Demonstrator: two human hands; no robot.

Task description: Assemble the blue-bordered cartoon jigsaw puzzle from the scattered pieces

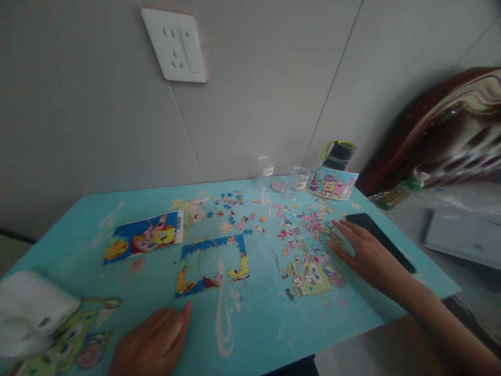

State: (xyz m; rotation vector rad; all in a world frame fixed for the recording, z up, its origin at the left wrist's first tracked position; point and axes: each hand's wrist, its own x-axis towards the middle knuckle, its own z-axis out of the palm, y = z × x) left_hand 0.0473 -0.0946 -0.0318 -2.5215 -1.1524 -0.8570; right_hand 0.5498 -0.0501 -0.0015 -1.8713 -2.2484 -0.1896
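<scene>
My right hand (358, 253) is at the right, its fingers stretched out and apart. The fingertips touch or hover at the edge of a spread of loose jigsaw pieces (299, 224), and nothing shows in the hand. My left hand (154, 339) rests near the front edge with its fingers curled in and the thumb pointing forward; I see nothing in it. Just beyond it lies a partly joined puzzle border (211, 243), blue with yellow bits and an open middle. More loose pieces (230, 201) are scattered behind the border. A picture card (144, 237) lies left of it.
Two clear cups (265, 166) and a round lid (278, 186) stand by the wall. A second picture card (332, 184) leans near a dark bottle (340, 154). A black phone-like slab (379, 240) lies beside my right hand. A white object (35, 308) sits front left.
</scene>
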